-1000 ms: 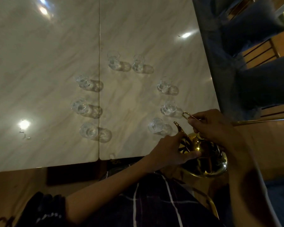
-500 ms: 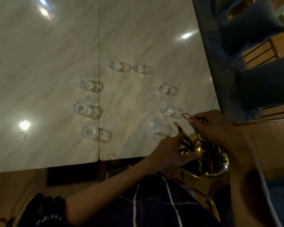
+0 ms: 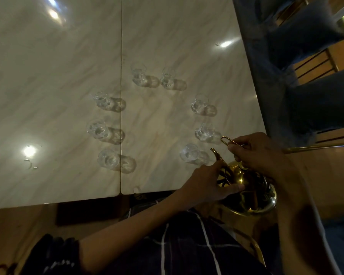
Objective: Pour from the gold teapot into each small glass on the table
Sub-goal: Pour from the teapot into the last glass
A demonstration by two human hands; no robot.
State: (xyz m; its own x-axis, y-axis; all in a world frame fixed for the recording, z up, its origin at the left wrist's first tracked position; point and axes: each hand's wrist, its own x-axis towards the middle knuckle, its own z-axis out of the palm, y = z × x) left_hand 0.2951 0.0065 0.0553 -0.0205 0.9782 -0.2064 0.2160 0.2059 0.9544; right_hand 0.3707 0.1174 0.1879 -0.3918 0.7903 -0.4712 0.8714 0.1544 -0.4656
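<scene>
The gold teapot (image 3: 250, 197) is held low at the table's near right corner, its spout (image 3: 216, 153) pointing toward the nearest right glass (image 3: 189, 153). My right hand (image 3: 260, 153) grips the teapot's wire handle from above. My left hand (image 3: 205, 185) presses against the pot's left side. Several small clear glasses stand in a ring on the marble table (image 3: 167, 36): one (image 3: 108, 160) at near left, one (image 3: 204, 132) just beyond the spout, two (image 3: 137, 73) at the far side. No liquid stream is visible.
The table is two slabs with a seam (image 3: 121, 96) down the middle. Blue upholstered chairs (image 3: 306, 46) stand along the right edge. A gold chair rail (image 3: 316, 147) runs behind my right hand. Small water droplets (image 3: 30, 163) lie at left.
The teapot and both hands have barely shifted, a touch lower and to the right. The glasses are where they were.
</scene>
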